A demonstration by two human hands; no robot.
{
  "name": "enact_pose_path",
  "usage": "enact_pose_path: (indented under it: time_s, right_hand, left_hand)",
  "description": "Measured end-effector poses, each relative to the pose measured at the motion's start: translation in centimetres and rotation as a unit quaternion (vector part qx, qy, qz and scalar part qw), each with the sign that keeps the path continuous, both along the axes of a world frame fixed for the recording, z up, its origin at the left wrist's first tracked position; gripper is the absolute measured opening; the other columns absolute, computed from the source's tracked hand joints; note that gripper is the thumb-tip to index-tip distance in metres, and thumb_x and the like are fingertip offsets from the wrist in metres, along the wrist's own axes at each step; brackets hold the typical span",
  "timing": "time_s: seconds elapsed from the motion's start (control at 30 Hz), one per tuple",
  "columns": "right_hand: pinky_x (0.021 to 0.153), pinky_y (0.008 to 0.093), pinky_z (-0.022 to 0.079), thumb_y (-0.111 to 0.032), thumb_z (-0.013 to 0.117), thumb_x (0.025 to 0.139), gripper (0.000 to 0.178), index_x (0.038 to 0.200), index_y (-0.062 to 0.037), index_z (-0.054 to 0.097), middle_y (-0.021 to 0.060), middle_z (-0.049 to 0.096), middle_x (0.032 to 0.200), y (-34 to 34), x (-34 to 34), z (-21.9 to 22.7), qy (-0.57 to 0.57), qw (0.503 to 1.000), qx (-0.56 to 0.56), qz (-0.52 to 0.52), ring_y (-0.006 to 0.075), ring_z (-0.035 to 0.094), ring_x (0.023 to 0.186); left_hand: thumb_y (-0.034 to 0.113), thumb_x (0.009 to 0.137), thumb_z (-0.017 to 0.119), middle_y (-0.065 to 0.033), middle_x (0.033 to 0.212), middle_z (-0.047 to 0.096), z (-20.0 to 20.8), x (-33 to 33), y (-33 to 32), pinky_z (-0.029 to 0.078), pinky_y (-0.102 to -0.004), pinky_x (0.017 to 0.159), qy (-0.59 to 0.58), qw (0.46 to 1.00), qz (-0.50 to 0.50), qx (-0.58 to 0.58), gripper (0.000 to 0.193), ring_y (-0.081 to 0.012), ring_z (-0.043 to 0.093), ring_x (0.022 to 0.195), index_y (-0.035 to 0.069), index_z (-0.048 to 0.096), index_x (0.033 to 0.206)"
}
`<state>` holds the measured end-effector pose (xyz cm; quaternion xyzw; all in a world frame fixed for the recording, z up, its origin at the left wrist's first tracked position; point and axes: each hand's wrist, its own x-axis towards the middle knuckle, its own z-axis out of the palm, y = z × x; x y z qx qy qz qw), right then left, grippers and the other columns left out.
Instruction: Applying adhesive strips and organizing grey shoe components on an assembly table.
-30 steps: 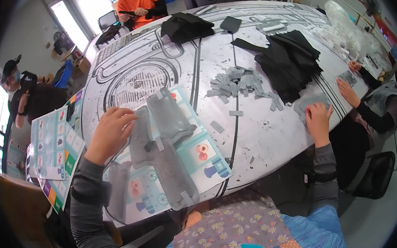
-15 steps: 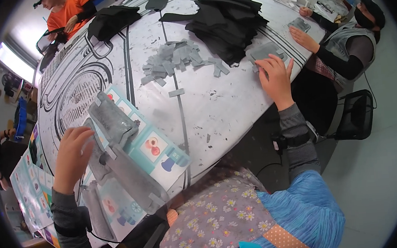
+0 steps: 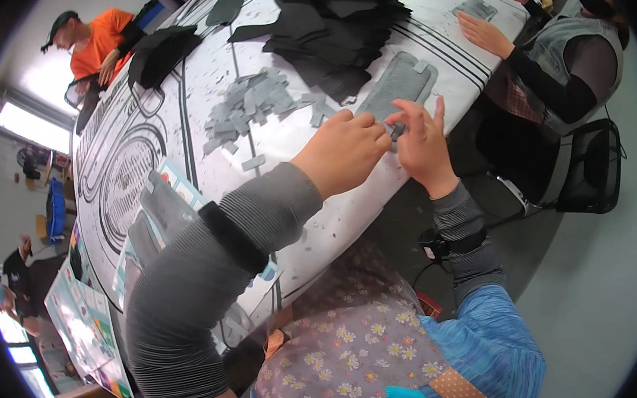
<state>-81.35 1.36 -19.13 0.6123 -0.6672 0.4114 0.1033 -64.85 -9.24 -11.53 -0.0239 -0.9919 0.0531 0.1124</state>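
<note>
grey pouch point(image 3: 405, 80) lies at left hand point(image 3: 345, 152) and right hand point(image 3: 424, 153).

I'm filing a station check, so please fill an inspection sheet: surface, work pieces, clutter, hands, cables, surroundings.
Surface: white tabletop with black line drawings, dark specks.
Work pieces: grey rounded pad at the hands; small grey strips heaped; black sheet pieces stacked.
Clutter: printed sheets at far left.
Hands: left hand and right hand close together at the pad's near end; exact grip unclear.
Cables: thin black cable beside right forearm.
Surroundings: co-worker in orange across; co-worker in grey vest and black chair right.
</note>
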Motion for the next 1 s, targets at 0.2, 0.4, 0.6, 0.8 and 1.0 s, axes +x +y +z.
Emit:
enact_pose_path:
  time_s: [0.2, 0.4, 0.6, 0.8, 1.0]
  right_hand:
    - [0.114, 0.0661, 0.011, 0.006, 0.051, 0.077, 0.058, 0.132, -0.0116, 0.048, -0.0009, 0.063, 0.095, -0.3, -0.6, 0.8, -0.018, 1.000, -0.009, 0.013, 0.0199, 0.062, 0.100]
    - [0.115, 0.0577, 0.020, 0.009, 0.048, 0.078, 0.057, 0.132, -0.0092, 0.050, 0.0017, 0.066, 0.100, -0.2, -3.6, 6.4, -0.024, 0.991, -0.130, -0.030, 0.0157, 0.060, 0.092]
    - [0.112, 0.0401, 0.030, -0.020, 0.044, 0.094, 0.051, 0.139, 0.0038, 0.042, 0.0218, 0.056, 0.133, 2.2, -4.7, 9.2, -0.726, 0.532, -0.237, 0.366, 0.0293, 0.047, 0.131]
    - [0.115, 0.0471, 0.025, -0.038, 0.040, 0.098, 0.061, 0.144, 0.0024, 0.038, 0.0210, 0.050, 0.141, 2.8, -2.9, 9.0, -0.773, 0.499, -0.215, 0.329, 0.0326, 0.038, 0.138]
    - [0.112, 0.0437, 0.027, -0.048, 0.038, 0.099, 0.064, 0.140, 0.0007, 0.043, 0.0195, 0.050, 0.141, 2.8, -2.0, 9.1, -0.795, 0.447, -0.214, 0.350, 0.0298, 0.041, 0.135]
  left_hand:
    - [0.007, 0.077, 0.059, 0.0006, 0.088, 0.061, -1.5, -2.5, -0.1, 0.042, -0.0310, 0.079, -0.042, 0.999, 0.004, 0.007, 0.019, -0.0165, 0.056, 0.093, 0.012, 0.060, 0.096]
    - [0.009, 0.076, 0.060, 0.0014, 0.085, 0.059, -0.8, -3.3, 0.8, 0.041, -0.0304, 0.077, -0.088, 0.992, -0.021, -0.092, 0.016, -0.0137, 0.052, 0.089, 0.012, 0.060, 0.092]
    - [0.011, 0.075, 0.061, 0.0000, 0.086, 0.053, -0.6, -3.6, 0.3, 0.041, -0.0291, 0.072, -0.047, 0.993, -0.025, -0.108, 0.007, -0.0154, 0.050, 0.087, 0.009, 0.058, 0.082]
    - [0.011, 0.074, 0.064, -0.0015, 0.101, 0.054, -0.9, -3.6, -0.4, 0.043, -0.0303, 0.073, -0.004, 0.998, 0.002, -0.060, 0.008, -0.0183, 0.052, 0.093, 0.008, 0.060, 0.079]
    - [0.015, 0.089, 0.063, -0.0075, 0.123, 0.062, 4.5, -1.7, -0.7, 0.044, -0.0394, 0.098, 0.088, 0.980, 0.049, 0.170, 0.035, -0.0264, 0.056, 0.113, 0.010, 0.061, 0.124]
